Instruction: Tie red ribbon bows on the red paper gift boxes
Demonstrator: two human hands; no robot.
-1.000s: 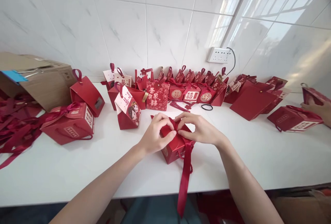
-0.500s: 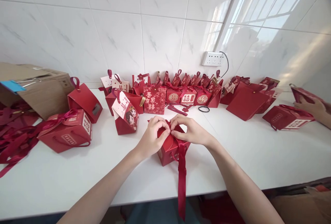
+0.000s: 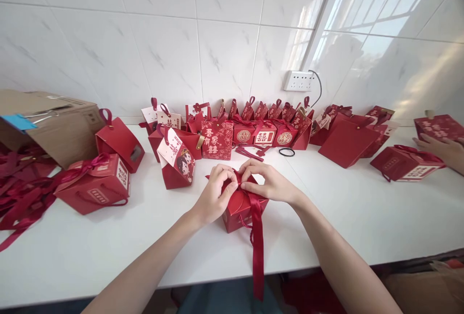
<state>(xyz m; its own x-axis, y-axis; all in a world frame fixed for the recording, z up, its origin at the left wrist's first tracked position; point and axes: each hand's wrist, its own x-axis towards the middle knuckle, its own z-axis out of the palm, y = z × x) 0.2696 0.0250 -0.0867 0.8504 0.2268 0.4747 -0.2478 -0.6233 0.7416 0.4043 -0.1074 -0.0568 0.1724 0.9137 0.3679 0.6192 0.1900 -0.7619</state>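
Observation:
A red gift box (image 3: 237,219) stands on the white table (image 3: 174,246) in front of me, a twisted cord handle on its side. Both hands meet over its lid. My left hand (image 3: 218,190) pinches the dark red ribbon (image 3: 257,246) at the top of the box, thumb against fingertips. Right beside it, my right hand (image 3: 266,181) pinches the same ribbon. One long end hangs down the front of the box and past the table edge. My fingers partly hide the lid and the knot area.
Several red boxes (image 3: 217,140) line the wall. To the left are a red box (image 3: 92,188), loose ribbons (image 3: 27,193) and a cardboard carton (image 3: 65,130). A black ring (image 3: 286,152) lies ahead. At far right another person's hand (image 3: 442,152) touches a red box (image 3: 440,127).
My hands stay pinched at the lid with little movement; the hanging ribbon end has shifted slightly right. The other person's box at far right has turned and stands more upright.

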